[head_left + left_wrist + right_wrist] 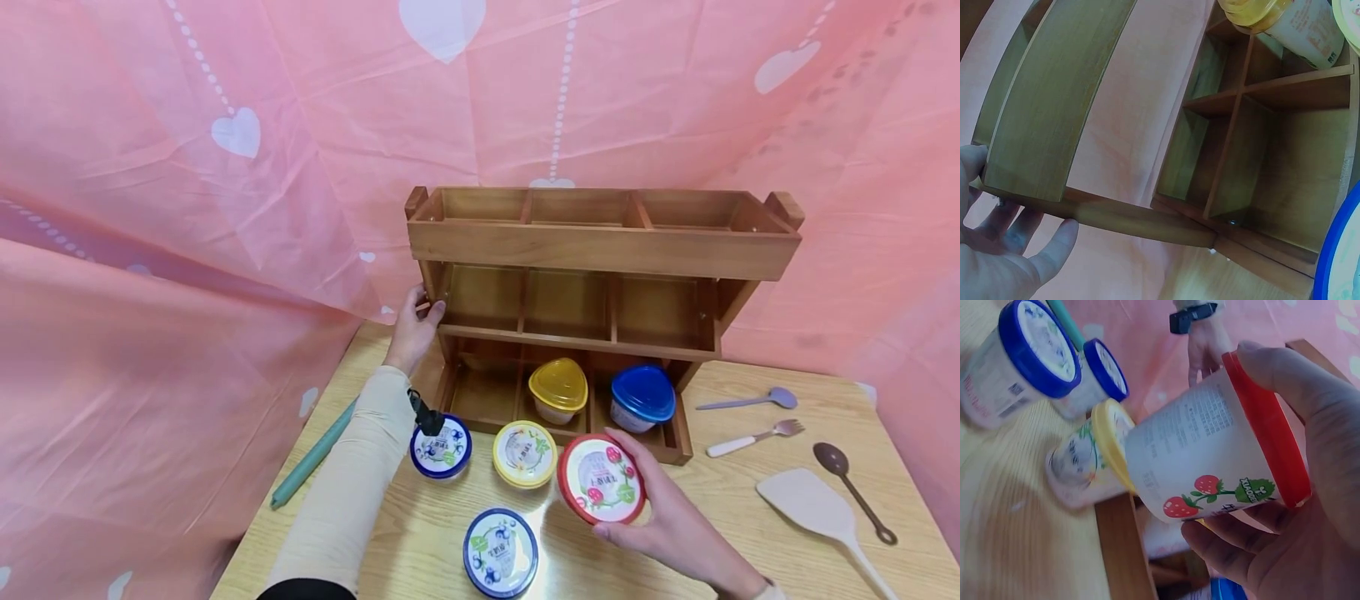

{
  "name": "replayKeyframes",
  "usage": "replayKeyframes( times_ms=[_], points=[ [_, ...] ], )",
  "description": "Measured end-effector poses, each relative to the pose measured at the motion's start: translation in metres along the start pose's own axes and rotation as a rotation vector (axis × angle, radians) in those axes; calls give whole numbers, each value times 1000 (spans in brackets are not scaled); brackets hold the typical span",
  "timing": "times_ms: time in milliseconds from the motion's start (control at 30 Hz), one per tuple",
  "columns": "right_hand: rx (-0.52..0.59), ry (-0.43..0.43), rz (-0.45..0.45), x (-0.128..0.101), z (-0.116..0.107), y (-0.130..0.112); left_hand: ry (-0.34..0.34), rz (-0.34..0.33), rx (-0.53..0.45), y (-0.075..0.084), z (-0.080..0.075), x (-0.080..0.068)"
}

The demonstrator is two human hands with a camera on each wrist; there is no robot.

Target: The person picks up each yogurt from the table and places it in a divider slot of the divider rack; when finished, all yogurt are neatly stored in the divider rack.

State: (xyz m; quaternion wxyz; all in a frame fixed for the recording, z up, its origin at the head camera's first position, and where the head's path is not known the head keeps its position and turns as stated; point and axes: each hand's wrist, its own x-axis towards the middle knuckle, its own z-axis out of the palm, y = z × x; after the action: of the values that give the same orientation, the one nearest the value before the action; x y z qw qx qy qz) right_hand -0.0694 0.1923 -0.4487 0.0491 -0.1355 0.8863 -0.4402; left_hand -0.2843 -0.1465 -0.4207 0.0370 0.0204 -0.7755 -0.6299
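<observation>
My right hand point(660, 521) grips a red-lidded tub point(602, 479) with strawberries printed on it. In the right wrist view the red-lidded tub point(1210, 444) is tilted, thumb at its lid and fingers under its side. On the left, my left hand point(416, 329) holds the side of a three-tier wooden shelf point(600, 250). The left wrist view has the left hand's fingers point(1054, 250) against the shelf's side board point(1135, 219). A yellow-lidded tub point(525, 454) and two blue-lidded tubs, one near the shelf point(441, 447) and one nearer me point(500, 553), stand on the table.
The shelf's bottom tier holds a yellow-lidded container point(558, 387) and a blue-lidded container point(642, 396). At right lie a purple spoon point(750, 400), a fork point(757, 437), a brown spoon point(855, 492) and a white spatula point(813, 504). A green stick point(315, 457) lies left; pink cloth point(225, 208) hangs behind.
</observation>
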Motion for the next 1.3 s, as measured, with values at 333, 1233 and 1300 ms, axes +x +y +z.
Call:
replayKeyframes(
  times_ms=[333,1233,1300],
  points=[
    [141,-22,-62,49,26,-22,-19,-16,0,3,-2,-2],
    [195,-124,36,161,76,-35,-9,-10,37,3,5,-5],
    [194,-107,57,167,79,-35,-6,-11,36,3,6,-6]
  ],
)
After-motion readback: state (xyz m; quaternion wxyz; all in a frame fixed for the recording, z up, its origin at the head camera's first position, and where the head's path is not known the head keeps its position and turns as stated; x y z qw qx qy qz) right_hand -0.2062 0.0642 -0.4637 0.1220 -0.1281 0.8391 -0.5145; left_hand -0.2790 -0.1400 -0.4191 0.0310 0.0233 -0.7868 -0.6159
